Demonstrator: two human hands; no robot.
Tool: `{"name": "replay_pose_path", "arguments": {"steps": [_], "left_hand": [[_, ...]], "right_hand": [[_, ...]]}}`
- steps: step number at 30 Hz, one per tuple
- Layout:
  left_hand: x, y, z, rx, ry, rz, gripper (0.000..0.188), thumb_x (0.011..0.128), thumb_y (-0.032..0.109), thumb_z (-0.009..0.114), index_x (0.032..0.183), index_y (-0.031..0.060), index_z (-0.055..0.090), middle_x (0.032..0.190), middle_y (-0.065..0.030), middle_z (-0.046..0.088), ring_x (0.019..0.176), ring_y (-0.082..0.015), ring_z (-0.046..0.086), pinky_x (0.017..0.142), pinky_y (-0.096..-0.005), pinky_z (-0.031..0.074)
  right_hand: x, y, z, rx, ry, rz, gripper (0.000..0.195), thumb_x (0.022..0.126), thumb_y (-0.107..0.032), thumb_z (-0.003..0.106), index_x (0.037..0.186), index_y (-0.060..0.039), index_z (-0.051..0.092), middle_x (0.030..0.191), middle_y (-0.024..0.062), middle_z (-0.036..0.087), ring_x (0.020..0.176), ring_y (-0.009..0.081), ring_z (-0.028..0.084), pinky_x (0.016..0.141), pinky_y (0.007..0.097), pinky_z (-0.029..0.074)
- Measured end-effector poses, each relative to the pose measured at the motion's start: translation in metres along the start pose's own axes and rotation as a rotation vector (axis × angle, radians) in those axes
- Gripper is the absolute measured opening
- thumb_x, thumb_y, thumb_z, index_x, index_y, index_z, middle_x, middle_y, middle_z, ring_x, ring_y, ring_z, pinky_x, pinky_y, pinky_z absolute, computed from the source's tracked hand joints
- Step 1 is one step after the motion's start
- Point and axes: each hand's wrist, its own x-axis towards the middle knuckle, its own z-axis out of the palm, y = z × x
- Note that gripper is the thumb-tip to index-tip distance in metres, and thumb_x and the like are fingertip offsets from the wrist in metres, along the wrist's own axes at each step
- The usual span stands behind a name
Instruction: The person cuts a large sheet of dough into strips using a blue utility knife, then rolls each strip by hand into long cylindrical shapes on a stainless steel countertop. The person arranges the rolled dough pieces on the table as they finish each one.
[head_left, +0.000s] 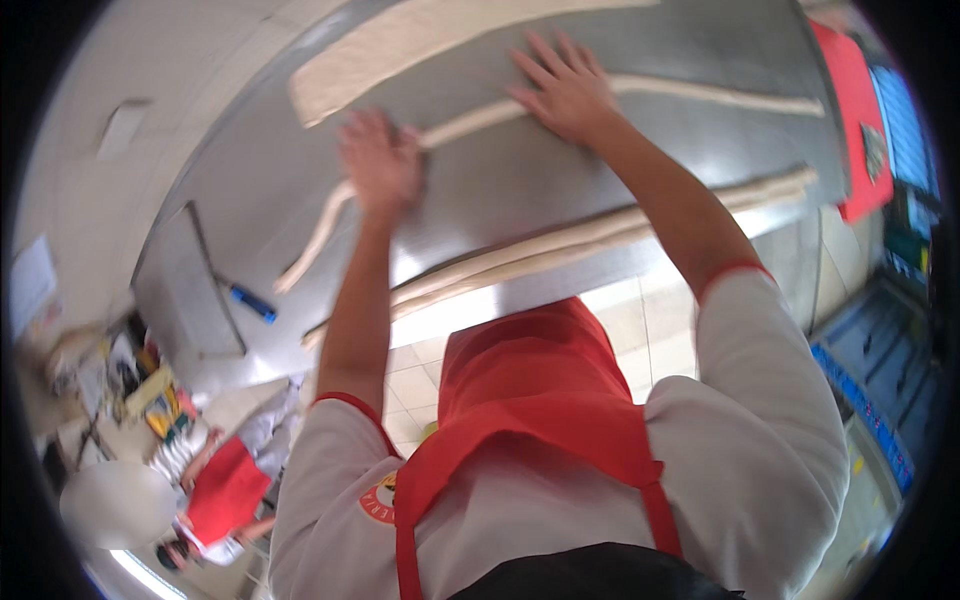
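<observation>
A long pale dough rope (476, 124) crosses the metal table (495, 176) under both of my hands. My left hand (381, 161) lies palm down on its left part, blurred, with the thumb apart from the fingers. Farther right, my right hand (571, 94) rests flat on the rope with its fingers spread. Neither hand grasps anything. The rope's left end bends toward me past my left hand. Nearer my body, two more dough ropes (525, 251) lie side by side along the table's front edge, partly hidden by my forearms. Beyond my hands lies a wide dough sheet (420, 56).
A blue-handled tool (253, 302) with a long straight edge lies at the table's left end. Something red (844, 112) adjoins the right end. Cluttered items (161, 405) and a person in a red apron (229, 487) are at lower left.
</observation>
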Motion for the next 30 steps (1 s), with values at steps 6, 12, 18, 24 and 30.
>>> {"name": "replay_pose_path", "arguments": {"steps": [6, 12, 18, 24, 30], "left_hand": [[-0.19, 0.028, -0.059, -0.179, -0.291, 0.189, 0.091, 0.106, 0.051, 0.058, 0.173, 0.0017, 0.02, 0.18, -0.025, 0.018, 0.165, -0.0508, 0.014, 0.131, -0.0689, 0.011], [-0.116, -0.044, -0.021, 0.003, -0.092, 0.017, 0.087, 0.106, 0.051, 0.056, 0.174, 0.0079, 0.023, 0.179, -0.0282, 0.018, 0.165, -0.0536, 0.012, 0.13, -0.0708, 0.01], [0.053, -0.136, -0.015, -0.126, 0.341, -0.134, 0.091, 0.109, 0.066, 0.04, 0.173, 0.004, 0.023, 0.178, -0.032, 0.016, 0.165, -0.0532, 0.009, 0.131, -0.0673, 0.009], [-0.029, -0.109, -0.011, -0.146, 0.025, 0.002, 0.088, 0.109, 0.06, 0.045, 0.171, -0.0006, 0.026, 0.177, -0.0315, 0.02, 0.164, -0.052, 0.016, 0.132, -0.0634, 0.012], [-0.199, -0.09, -0.061, -0.326, -0.144, 0.174, 0.084, 0.107, 0.048, 0.055, 0.169, -0.002, 0.03, 0.177, -0.0284, 0.024, 0.164, -0.0523, 0.018, 0.13, -0.0691, 0.011]], "right_hand": [[-0.152, -0.047, -0.052, 0.153, -0.123, 0.075, 0.07, 0.105, -0.048, 0.062, 0.168, -0.0237, 0.043, 0.177, 0.0163, 0.029, 0.162, 0.0477, 0.024, 0.129, 0.0681, 0.017], [-0.092, -0.165, -0.01, 0.324, -0.176, -0.148, 0.08, 0.104, -0.059, 0.058, 0.17, -0.0198, 0.039, 0.18, 0.0213, 0.021, 0.162, 0.0562, 0.017, 0.129, 0.0706, 0.015], [0.107, -0.14, 0.008, 0.081, 0.1, 0.181, 0.082, 0.107, -0.061, 0.048, 0.172, -0.0161, 0.03, 0.18, 0.0218, 0.018, 0.164, 0.0493, 0.016, 0.133, 0.0652, 0.01], [0.029, -0.127, 0.012, -0.093, -0.101, 0.042, 0.073, 0.111, -0.066, 0.039, 0.173, -0.0306, 0.029, 0.181, 0.0077, 0.025, 0.164, 0.0428, 0.024, 0.132, 0.0618, 0.018], [-0.133, -0.166, -0.043, -0.012, -0.14, 0.12, 0.069, 0.106, -0.046, 0.063, 0.166, -0.0194, 0.042, 0.174, 0.015, 0.036, 0.161, 0.0428, 0.031, 0.128, 0.0631, 0.027]]}}
